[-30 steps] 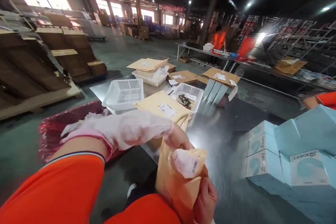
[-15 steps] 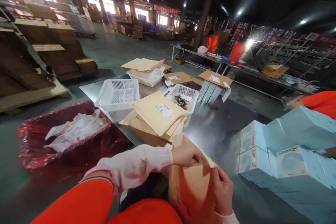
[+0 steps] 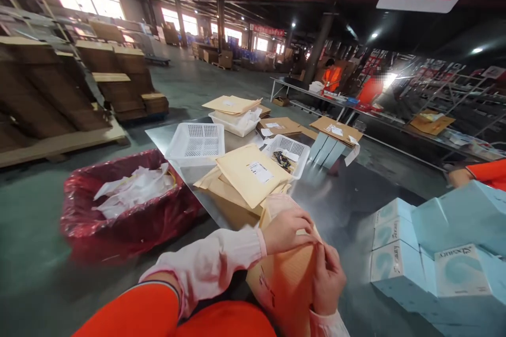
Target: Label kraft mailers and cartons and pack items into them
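A tan padded envelope (image 3: 282, 281) is held upright in front of my body, at the table's near edge. My left hand (image 3: 288, 229) grips its top edge, fingers bent over the opening. At the envelope's right upper corner, my right hand (image 3: 328, 276) pinches the paper between thumb and fingers. The fingertips of both hands come close together at that corner. What lies inside the envelope is hidden. Just beyond my left hand, a labelled padded envelope (image 3: 253, 174) rests on a stack of similar ones over a cardboard box (image 3: 231, 202).
White plastic baskets (image 3: 195, 142) stand on the metal table (image 3: 340, 195). Light-blue boxes (image 3: 399, 263) are piled at the right, with a co-worker's orange sleeve (image 3: 488, 174) behind them. A red-lined bin (image 3: 130, 237) holding white scraps stands left. Flattened cartons (image 3: 284, 126) lie farther back.
My left hand has come out of the envelope's mouth area onto its top edge, nearer my right hand. The envelope's opening looks narrower. The whole view has shifted slightly left.
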Demonstrator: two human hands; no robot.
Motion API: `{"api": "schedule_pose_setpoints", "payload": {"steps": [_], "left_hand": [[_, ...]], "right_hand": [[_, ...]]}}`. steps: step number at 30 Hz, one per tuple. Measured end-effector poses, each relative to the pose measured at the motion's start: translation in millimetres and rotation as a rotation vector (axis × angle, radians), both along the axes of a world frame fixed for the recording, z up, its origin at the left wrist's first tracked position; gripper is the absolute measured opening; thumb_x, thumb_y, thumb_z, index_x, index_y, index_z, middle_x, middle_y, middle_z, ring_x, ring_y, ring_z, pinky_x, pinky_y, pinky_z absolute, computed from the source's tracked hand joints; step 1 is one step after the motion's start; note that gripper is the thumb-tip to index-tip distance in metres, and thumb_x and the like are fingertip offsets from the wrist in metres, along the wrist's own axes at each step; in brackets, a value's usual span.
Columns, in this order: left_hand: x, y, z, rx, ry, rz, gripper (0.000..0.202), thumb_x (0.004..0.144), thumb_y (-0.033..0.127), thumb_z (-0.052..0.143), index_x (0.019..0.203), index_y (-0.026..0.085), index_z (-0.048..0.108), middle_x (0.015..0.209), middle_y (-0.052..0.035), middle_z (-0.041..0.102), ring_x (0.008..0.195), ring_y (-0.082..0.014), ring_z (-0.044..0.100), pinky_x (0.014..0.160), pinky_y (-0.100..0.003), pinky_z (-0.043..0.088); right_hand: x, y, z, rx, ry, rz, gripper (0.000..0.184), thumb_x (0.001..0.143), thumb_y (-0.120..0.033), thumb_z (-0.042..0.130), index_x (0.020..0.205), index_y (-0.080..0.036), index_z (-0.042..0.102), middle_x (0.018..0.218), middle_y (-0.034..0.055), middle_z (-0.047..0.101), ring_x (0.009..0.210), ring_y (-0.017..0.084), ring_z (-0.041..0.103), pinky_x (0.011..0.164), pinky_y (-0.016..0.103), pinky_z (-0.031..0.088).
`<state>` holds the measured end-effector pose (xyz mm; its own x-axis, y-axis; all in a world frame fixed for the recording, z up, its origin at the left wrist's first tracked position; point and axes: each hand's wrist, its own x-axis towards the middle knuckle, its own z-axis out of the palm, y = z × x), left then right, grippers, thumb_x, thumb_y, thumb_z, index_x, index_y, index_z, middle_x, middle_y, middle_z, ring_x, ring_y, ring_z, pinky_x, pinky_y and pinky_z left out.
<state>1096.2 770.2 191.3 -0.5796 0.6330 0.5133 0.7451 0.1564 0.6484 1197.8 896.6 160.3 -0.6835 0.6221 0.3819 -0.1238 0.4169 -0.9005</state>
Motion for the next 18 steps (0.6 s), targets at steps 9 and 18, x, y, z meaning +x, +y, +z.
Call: {"api": "schedule_pose_setpoints", "payload": {"steps": [9,18], "left_hand": [[-13,17,-12.8,0.127,-0.200,-0.176,0.015,0.075,0.022,0.076,0.087,0.015,0.073,0.095,-0.0062,0.072,0.084,-0.0133,0.066,0.081,-0.023,0.052],[-12,18,-3.3,0.018,-0.141,-0.129,0.016,0.075,0.026,0.075,0.083,0.013,0.071,0.082,-0.0052,0.069,0.077,-0.0129,0.063,0.075,-0.023,0.051]], "right_hand": [[-8,12,-13.6,0.239,0.045,0.075,0.036,0.087,-0.049,0.056,0.093,-0.017,0.074,0.084,0.0068,0.065,0.078,0.018,0.061,0.070,0.029,0.049],[-6,25,-10.3,0.286,0.030,0.204,0.030,0.088,-0.043,0.057,0.096,-0.021,0.074,0.080,0.0042,0.062,0.075,0.016,0.059,0.066,0.029,0.049]]}}
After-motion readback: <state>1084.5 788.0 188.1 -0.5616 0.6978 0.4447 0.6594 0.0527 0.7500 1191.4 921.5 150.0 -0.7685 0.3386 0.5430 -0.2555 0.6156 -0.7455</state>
